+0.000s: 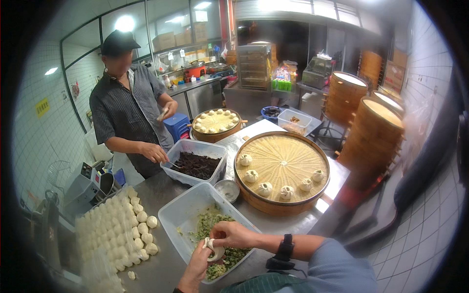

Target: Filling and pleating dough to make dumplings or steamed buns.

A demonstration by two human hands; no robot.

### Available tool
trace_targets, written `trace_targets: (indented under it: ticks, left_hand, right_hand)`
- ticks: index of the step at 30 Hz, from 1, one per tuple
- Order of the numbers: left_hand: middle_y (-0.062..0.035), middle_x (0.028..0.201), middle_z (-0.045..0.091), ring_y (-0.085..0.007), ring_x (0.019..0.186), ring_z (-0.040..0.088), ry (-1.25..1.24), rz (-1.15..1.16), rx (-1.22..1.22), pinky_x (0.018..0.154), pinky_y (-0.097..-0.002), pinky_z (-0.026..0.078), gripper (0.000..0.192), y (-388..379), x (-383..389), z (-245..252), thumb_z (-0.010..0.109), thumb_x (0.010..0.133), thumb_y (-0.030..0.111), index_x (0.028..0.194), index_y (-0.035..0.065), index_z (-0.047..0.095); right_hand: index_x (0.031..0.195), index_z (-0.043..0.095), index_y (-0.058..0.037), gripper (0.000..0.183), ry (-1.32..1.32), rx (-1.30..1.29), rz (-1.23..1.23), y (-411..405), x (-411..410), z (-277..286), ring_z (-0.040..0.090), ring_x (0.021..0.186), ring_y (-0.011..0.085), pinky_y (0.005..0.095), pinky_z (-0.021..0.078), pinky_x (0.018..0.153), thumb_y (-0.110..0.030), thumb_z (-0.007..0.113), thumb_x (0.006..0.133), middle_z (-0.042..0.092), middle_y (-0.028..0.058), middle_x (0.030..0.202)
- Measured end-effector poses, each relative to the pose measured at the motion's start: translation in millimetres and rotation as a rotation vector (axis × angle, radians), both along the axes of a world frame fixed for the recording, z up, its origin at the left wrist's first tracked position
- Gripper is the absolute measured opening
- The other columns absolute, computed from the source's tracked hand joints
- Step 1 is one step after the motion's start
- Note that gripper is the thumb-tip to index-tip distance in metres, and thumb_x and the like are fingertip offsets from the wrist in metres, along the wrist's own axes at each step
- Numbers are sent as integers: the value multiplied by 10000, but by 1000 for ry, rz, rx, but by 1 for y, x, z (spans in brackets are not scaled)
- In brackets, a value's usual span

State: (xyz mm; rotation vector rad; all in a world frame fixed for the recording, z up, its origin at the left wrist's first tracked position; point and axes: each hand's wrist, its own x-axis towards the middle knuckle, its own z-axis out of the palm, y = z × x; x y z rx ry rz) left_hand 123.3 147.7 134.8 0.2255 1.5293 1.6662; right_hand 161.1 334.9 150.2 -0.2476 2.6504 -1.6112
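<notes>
Between both my hands is a dough wrapper (217, 252), partly folded, over a plastic tub. Its underside rests in my left hand (198, 262). The fingers of my right hand (232, 234) pinch its upper edge; whether filling lies inside is hidden. Below, the clear plastic tub (175, 223) holds chopped green vegetable filling (231, 258). Beyond it a round bamboo steamer (282, 208) carries several pleated buns (265, 189) along its near and left side. A small metal bowl (227, 190) sits between tub and steamer.
Many dough pieces (143, 227), mostly under plastic film, cover the steel table's (165, 271) left. Opposite, a co-worker (128, 95) holds a utensil in a tub of dark filling (196, 165). Another steamer with buns (215, 126) stands behind; stacked steamers (373, 135) rise at right.
</notes>
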Motion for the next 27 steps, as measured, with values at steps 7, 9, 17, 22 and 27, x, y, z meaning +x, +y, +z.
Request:
trace_targets:
  ticks: [7,9,17,22,27]
  left_hand:
    - [-80,1074,587,-202,949,603,-157,194,180,696,-373,558,376,-3,-6,-2,444,888,152,1244,37,481]
    - [-74,1073,582,-196,947,591,-155,256,309,650,-351,528,403,-5,-10,-13,451,878,162,1260,35,479]
    - [-99,1038,574,-187,847,626,109,-12,9,619,-282,527,393,-7,-5,-10,381,850,68,1240,35,419]
    - [-108,1141,544,-215,992,588,-47,89,123,757,-373,564,434,-10,-7,-16,429,887,130,1306,27,390]
    - [-19,1119,548,-121,945,545,211,217,109,668,-276,481,421,4,-3,-15,511,922,191,1323,93,425]
  right_hand:
    - [1016,635,-20,264,12,27,-42,1,-5,-5,601,754,154,289,483,677,-204,681,832,635,89,840]
    - [1028,634,-24,268,-48,8,-78,1,-6,-2,601,757,149,286,483,677,-203,679,834,637,87,832]
    - [1011,622,-13,246,13,-53,-26,-9,-3,-7,621,758,171,304,494,682,-156,681,820,653,102,846]
    - [958,624,-17,242,114,-36,-59,-11,-3,-22,648,768,259,359,499,684,-198,670,804,666,140,849]
    - [947,622,-18,207,21,-67,-162,-9,-12,-10,626,726,245,340,497,670,-168,670,814,637,135,813]
